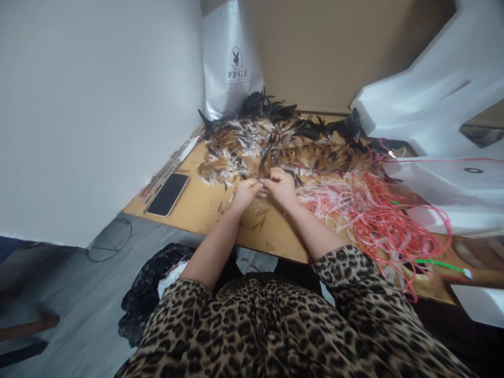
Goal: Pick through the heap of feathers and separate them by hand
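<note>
Both hands, the left hand and the right hand, pinch some feathers together near the tabletop front edge; the big feather pile behind looks mostly untouched

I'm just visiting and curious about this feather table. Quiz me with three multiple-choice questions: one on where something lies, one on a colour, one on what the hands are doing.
1. Where does the phone lie?
A. On the table's left end, near the wall
B. Among the strings
C. On the person's lap

2. What colour is most of the tangle of strings?
A. Blue
B. Red and pink
C. Yellow

3. How are the left hand and right hand placed?
A. Far apart, flat on the table
B. Close together, fingers pinched at the edge of the feather pile
C. Resting on the white bag

Answers:
1 A: the dark phone lies face up on the table at its left end.
2 B: the heap to the right is mostly red and pink.
3 B: the fingertips meet just in front of the feathers.
</note>
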Tool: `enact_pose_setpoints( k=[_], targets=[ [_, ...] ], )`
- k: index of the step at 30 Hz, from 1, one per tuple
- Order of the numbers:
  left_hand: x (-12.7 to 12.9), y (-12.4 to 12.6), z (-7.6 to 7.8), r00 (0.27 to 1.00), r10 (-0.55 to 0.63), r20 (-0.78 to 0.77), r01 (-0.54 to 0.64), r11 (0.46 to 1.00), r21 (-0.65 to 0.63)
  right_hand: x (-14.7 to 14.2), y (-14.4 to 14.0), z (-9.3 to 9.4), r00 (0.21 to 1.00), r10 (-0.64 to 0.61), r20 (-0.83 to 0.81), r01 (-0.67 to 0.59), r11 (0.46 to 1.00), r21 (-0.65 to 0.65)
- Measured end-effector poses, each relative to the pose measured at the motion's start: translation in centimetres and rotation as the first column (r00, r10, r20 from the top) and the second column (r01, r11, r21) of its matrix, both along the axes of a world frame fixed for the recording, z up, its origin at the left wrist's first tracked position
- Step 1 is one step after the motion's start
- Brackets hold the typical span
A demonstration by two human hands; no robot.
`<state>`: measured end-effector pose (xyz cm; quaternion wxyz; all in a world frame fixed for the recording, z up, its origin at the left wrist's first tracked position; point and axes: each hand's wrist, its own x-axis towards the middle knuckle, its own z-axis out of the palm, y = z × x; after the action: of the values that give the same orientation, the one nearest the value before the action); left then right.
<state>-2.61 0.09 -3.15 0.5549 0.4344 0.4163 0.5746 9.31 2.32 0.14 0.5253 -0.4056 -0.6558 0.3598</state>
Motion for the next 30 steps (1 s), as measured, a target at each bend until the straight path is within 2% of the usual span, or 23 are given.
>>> enact_pose_setpoints(
  k=[2,4,6,8,10,12,15,18,20,22,26,30],
  targets=[
    [0.1,-0.1,0.1,1.0,0.011,-0.001,-0.011,1.0,0.012,-0.2,-0.2,-0.1,0.999,-0.015,-0.048,0.013,0.999,-0.039],
    [0.1,-0.2,0.2,1.0,0.014,-0.016,-0.014,1.0,0.015,-0.4,-0.3,-0.4,0.99,0.001,-0.142,-0.024,0.987,-0.159],
    [0.0,-0.2,0.2,0.999,0.005,-0.034,-0.005,1.0,0.012,-0.4,-0.4,-0.6,0.963,0.025,-0.267,-0.112,0.943,-0.314],
    [0.0,-0.2,0.2,0.999,-0.011,-0.046,0.011,1.0,0.011,-0.5,-0.6,-0.7,0.932,0.032,-0.362,-0.191,0.891,-0.412],
    [-0.1,-0.1,0.1,0.999,-0.017,-0.049,0.017,1.0,0.006,-0.6,-0.6,-0.8,0.92,0.03,-0.39,-0.213,0.875,-0.434],
    [-0.3,-0.1,0.0,0.999,-0.012,-0.037,0.011,1.0,-0.014,-0.7,-0.6,-0.8,0.931,0.032,-0.364,-0.194,0.888,-0.416],
    [-0.7,0.0,0.0,0.998,0.02,0.064,-0.016,0.998,-0.061,-0.6,-0.3,-0.9,0.957,0.098,-0.271,-0.184,0.933,-0.311],
    [-1.3,0.1,0.2,0.972,0.006,0.236,0.014,0.996,-0.083,-0.1,0.0,-0.7,0.991,0.131,-0.022,-0.132,0.99,-0.042],
    [-1.5,0.1,0.3,0.948,-0.023,0.317,0.054,0.995,-0.089,0.3,-0.1,-0.6,0.97,0.06,0.234,-0.103,0.979,0.176],
    [-1.5,0.1,0.4,0.932,-0.033,0.361,0.081,0.99,-0.118,0.6,-0.2,-0.4,0.894,-0.039,0.447,-0.119,0.94,0.32],
    [-1.2,-0.2,0.6,0.919,-0.055,0.392,0.129,0.978,-0.167,0.5,-0.5,-0.4,0.767,-0.17,0.619,-0.123,0.907,0.402],
    [-1.0,-0.4,0.8,0.914,-0.076,0.398,0.16,0.97,-0.183,0.3,-0.5,-0.5,0.729,-0.214,0.65,-0.086,0.914,0.397]
  ],
)
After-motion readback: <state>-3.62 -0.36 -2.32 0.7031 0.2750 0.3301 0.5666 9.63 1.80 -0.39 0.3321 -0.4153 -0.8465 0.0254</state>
